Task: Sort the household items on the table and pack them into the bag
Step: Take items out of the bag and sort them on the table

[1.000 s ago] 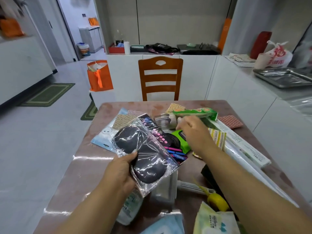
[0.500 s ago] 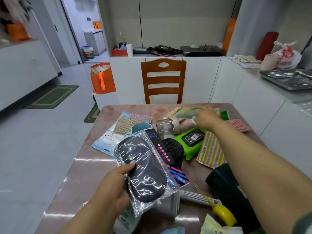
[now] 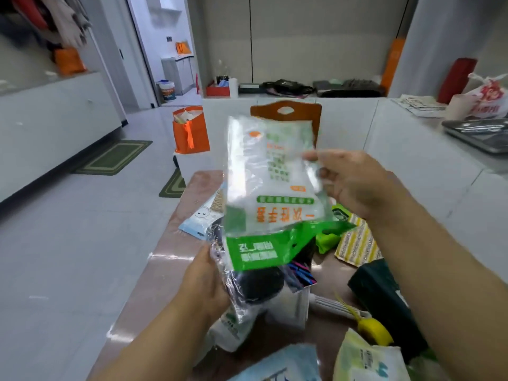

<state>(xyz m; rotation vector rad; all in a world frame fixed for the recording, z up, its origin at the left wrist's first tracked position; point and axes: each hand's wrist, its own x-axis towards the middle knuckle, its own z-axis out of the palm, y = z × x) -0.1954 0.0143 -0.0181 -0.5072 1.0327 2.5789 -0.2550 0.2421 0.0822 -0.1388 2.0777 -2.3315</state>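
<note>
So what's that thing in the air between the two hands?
In the head view, the see-through green-and-white packet hangs there, pinched by the right hand, above the left hand holding the black item in plastic.

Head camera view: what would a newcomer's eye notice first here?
First, the clear green-and-white plastic packet held up in the middle of the view by the right hand. Below it, the left hand grips a black eye mask in a clear wrapper over the cluttered table. Farther back on the left stands an orange bag.

home kitchen-diner | wooden chair (image 3: 286, 111) | white counters (image 3: 412, 127) | doormat (image 3: 115, 156)
</note>
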